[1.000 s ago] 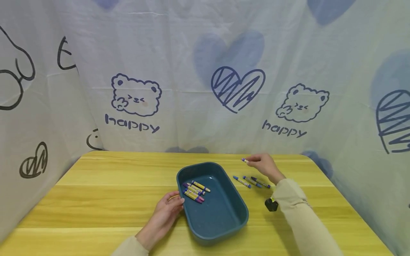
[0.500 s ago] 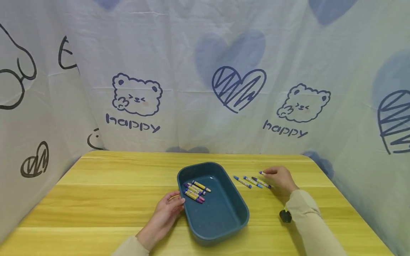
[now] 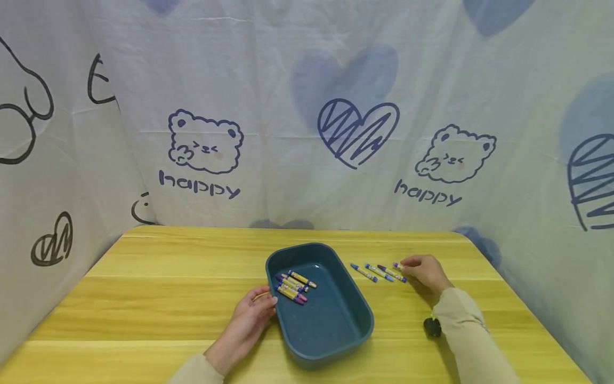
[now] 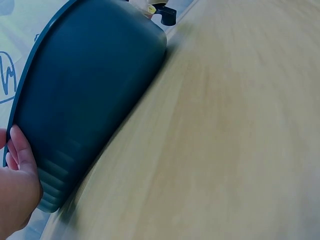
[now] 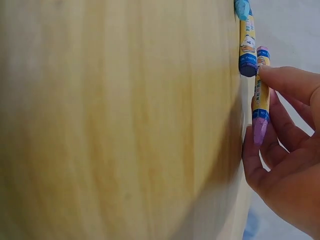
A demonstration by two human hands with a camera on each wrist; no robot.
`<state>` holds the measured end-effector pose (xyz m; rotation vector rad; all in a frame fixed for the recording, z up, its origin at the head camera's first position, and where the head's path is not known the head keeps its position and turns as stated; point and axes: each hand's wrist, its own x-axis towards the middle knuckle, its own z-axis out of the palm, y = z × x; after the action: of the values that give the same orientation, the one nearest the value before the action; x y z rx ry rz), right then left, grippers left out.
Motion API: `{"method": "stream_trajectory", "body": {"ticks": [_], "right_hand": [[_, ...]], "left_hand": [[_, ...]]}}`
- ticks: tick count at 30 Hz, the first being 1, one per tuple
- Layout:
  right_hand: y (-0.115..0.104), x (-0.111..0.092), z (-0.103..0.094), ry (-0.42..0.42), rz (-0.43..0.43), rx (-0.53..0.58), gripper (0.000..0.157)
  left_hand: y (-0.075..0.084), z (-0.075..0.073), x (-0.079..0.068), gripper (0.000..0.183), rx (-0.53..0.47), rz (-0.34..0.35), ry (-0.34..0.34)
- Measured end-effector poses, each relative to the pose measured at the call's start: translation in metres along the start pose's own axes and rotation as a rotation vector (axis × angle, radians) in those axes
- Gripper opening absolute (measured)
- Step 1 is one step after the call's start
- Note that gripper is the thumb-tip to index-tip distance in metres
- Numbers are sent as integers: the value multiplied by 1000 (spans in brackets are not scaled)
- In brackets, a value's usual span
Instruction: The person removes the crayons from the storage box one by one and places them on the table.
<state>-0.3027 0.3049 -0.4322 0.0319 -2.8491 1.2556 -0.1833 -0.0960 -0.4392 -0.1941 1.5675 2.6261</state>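
Lower and slightly farther right than half a second ago, the right hand [image 3: 427,272] has brought a lilac-tipped wax crayon [image 5: 261,97] in a yellow wrapper with blue bands down to the end of a crayon row; the left hand [image 3: 252,314] has stayed put.

At the far left, a white cloth backdrop [image 3: 273,80] printed with hearts, bears and the word "happy" rises behind a yellow wood-grained table [image 3: 168,298]. The left hand, below a cream sleeve [image 3: 198,370], grips the rim of a dark teal, rounded rectangular bin [image 3: 331,325], its fingers along the outer wall. Inside, yellow-wrapped crayons [image 3: 290,288] with pink, purple and pale tips lie bunched near the left wall.

Right of the bin, three wrapped crayons lie slanted side by side: a blue-tipped crayon [image 3: 364,272], a light-blue-tipped crayon [image 3: 379,272] and a dark-tipped crayon [image 3: 392,273]. Just beyond the last is the lilac one, pinched between the right thumb and fingers; whether it touches the table or its neighbour, I cannot tell. A small black piece [image 3: 432,327] shows beside the right arm's cream sleeve.
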Motion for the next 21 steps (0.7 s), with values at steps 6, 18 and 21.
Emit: {"method": "stream_trajectory", "body": {"ticks": [6, 18, 21], "right_hand": [[1, 0, 0, -2, 9, -25, 26], [4, 3, -1, -18, 11, -38, 27], [6, 5, -4, -28, 13, -33, 29]], "left_hand": [[-1, -1, 1, 35, -4, 6, -5], [0, 1, 1, 33, -11, 6, 4], [0, 1, 1, 33, -10, 3, 6]]}}
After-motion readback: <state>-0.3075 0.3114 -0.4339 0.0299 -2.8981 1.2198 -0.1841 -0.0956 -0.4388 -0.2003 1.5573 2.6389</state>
